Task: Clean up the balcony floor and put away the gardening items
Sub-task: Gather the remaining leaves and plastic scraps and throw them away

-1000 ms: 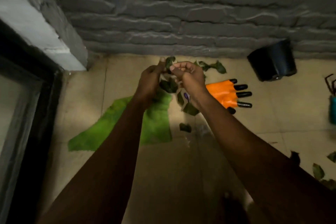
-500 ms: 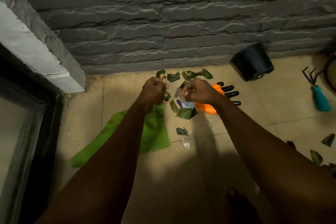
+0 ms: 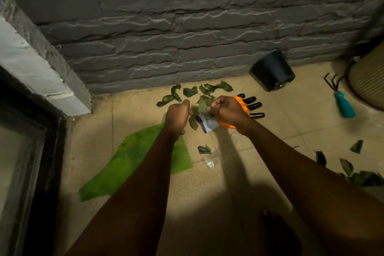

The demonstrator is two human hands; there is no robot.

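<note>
Centre of frame: left hand (image 3: pixel 178 116) fisted, fingers curled tight, contents not discernible. Right hand (image 3: pixel 228 110) also curled shut, pinching a crumpled green leaf (image 3: pixel 203 103) and the top of a clear plastic bag with purple print (image 3: pixel 209 123) hanging below. Orange rubber glove with black fingertips (image 3: pixel 250 106) flat on tan tiled floor (image 3: pixel 291 127) behind right hand. Scattered leaves (image 3: pixel 190 91) just above, along grey stone wall (image 3: pixel 187 27).
</note>
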